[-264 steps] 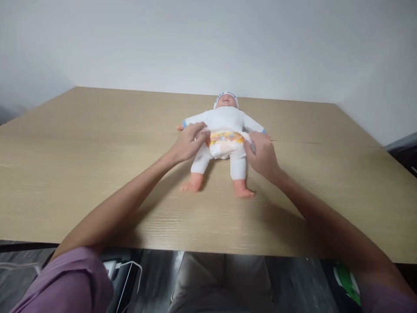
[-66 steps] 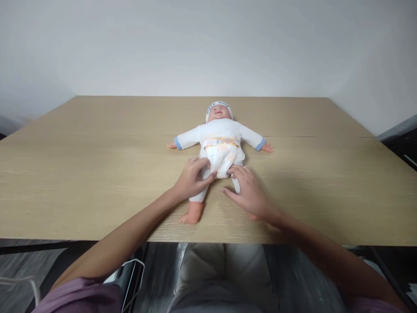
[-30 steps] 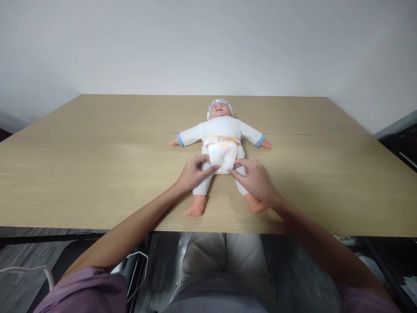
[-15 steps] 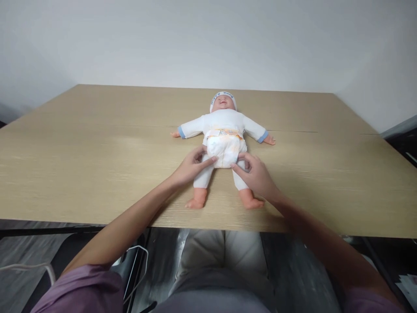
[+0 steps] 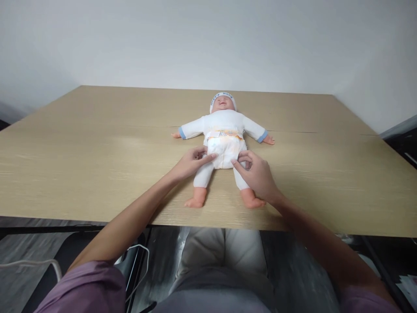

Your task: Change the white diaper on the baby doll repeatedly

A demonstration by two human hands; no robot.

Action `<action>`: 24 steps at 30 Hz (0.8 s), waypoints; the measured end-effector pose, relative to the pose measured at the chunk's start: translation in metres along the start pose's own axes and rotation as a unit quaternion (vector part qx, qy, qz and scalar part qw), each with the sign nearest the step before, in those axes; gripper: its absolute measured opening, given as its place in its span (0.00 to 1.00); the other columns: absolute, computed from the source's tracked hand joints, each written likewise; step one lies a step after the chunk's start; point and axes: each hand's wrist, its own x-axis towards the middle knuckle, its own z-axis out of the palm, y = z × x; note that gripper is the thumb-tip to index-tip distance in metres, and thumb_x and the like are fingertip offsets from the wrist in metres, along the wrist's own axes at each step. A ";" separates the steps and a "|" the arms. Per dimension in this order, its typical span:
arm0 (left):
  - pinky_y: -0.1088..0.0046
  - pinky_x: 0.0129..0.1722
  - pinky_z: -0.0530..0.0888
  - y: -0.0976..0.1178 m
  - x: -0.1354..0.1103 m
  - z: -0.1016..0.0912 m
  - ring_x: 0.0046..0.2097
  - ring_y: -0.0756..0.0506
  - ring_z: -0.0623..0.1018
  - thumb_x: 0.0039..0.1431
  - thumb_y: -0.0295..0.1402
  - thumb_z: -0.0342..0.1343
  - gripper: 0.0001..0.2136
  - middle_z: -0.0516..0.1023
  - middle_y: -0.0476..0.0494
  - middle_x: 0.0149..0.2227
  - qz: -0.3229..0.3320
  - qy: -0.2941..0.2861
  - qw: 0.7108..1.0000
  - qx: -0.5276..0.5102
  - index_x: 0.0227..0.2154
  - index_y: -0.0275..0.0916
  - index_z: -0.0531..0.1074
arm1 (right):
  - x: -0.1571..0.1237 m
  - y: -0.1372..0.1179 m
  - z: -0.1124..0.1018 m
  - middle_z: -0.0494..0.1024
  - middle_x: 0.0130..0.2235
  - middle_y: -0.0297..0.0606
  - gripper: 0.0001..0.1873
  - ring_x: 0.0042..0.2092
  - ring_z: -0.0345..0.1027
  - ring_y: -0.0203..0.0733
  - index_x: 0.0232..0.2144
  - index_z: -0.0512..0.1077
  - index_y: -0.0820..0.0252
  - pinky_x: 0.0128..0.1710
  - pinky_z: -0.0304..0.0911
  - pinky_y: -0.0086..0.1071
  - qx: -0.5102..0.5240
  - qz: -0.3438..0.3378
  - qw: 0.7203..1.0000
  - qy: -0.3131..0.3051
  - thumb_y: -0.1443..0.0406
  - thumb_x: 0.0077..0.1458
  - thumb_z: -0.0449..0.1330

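A baby doll (image 5: 224, 119) in white clothes and a lettered white cap lies on its back, feet toward me, arms spread. Round its hips is a white diaper (image 5: 224, 152) with an orange-patterned waistband. At the diaper's left leg edge, my left hand (image 5: 194, 161) is closed, thumb on the front and fingers curled at the side. Opposite it, my right hand (image 5: 256, 170) pinches the right leg edge between thumb and fingers. The fingertips are partly hidden behind the diaper and the doll's legs.
The doll rests on a wide wooden table (image 5: 114, 152), whose front edge runs just beyond my lap. A pale wall (image 5: 208, 43) stands behind the table. Below on the left are a dark chair and a white cable (image 5: 148, 256).
Both hands keep nearly the same place at the diaper's leg edges. The doll's legs sit very slightly wider apart, and the view has shifted a little.
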 end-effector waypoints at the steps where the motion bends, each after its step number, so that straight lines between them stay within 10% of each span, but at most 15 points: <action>1: 0.62 0.40 0.79 0.001 0.000 0.000 0.43 0.38 0.82 0.65 0.58 0.68 0.24 0.85 0.39 0.41 -0.008 -0.006 1.000 -0.010 0.41 0.38 0.83 | 0.000 -0.001 0.000 0.90 0.43 0.40 0.14 0.38 0.78 0.48 0.42 0.78 0.53 0.46 0.69 0.41 0.004 0.004 1.000 0.009 0.51 0.65 0.69; 12: 0.66 0.42 0.76 -0.006 0.001 0.006 0.45 0.40 0.81 0.63 0.57 0.71 0.25 0.85 0.40 0.44 -0.030 -0.014 0.995 -0.089 0.44 0.37 0.82 | 0.003 0.009 0.009 0.86 0.40 0.42 0.12 0.45 0.74 0.53 0.34 0.79 0.54 0.51 0.65 0.44 -0.056 -0.092 0.994 -0.022 0.55 0.67 0.66; 17: 0.70 0.43 0.73 -0.007 0.002 0.009 0.44 0.44 0.80 0.63 0.55 0.72 0.25 0.84 0.42 0.44 -0.036 -0.018 0.986 -0.161 0.44 0.36 0.81 | 0.007 0.016 0.005 0.83 0.37 0.37 0.16 0.40 0.71 0.48 0.39 0.83 0.55 0.46 0.66 0.41 0.025 -0.016 0.999 -0.027 0.50 0.66 0.68; 24: 0.71 0.39 0.72 -0.016 0.005 0.016 0.39 0.46 0.79 0.60 0.59 0.72 0.27 0.84 0.44 0.39 -0.031 0.012 0.980 -0.198 0.40 0.37 0.80 | 0.008 0.028 0.010 0.82 0.47 0.44 0.16 0.51 0.74 0.53 0.38 0.85 0.54 0.59 0.69 0.50 -0.007 -0.099 0.992 0.073 0.49 0.66 0.70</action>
